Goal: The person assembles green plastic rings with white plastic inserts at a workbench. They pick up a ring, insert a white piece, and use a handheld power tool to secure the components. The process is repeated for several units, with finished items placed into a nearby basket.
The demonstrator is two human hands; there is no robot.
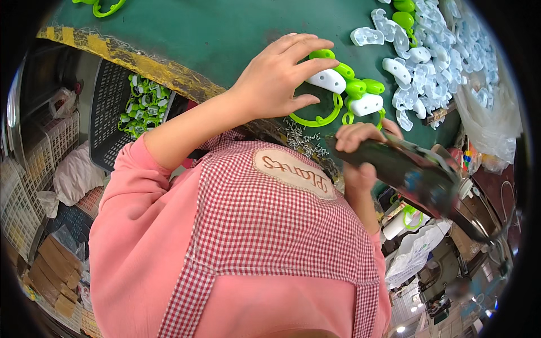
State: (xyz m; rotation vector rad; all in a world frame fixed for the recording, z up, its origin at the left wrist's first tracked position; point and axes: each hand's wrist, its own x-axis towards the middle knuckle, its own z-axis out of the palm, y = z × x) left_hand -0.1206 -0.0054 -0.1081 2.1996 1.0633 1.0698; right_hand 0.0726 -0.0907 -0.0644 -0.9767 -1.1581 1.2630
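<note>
- Clasping a dark handheld tool in the head view, the right hand has its fingers wrapped over one end; motion blur hides the working tip.
- Over the work, the left hand has its fingers spread and thumb parted; whether a fingertip presses on the plastic cannot be told.
- Right beside the left fingertips sits a white holed plastic piece among lime-green pods, with a lime-green ring below it, all on the green worktop.
- Just beyond the right hand's fingers lies a second white holed piece, with green pods along its upper side.
- Between the two hands, toward the apron, loose small screws lie scattered near the worktop's edge. A brush from the right wrist or the tool could sweep some off.
- Past the right hand, a heap of translucent pale-blue curved pieces spreads near a clear plastic bag; a swing of the tool's bulky body could snag the bag.
- With the left hand so loosely placed, the nearer assembly could skid or twist if pushed off-centre, and fingers that close to it could be nicked should the tip slip.
</note>
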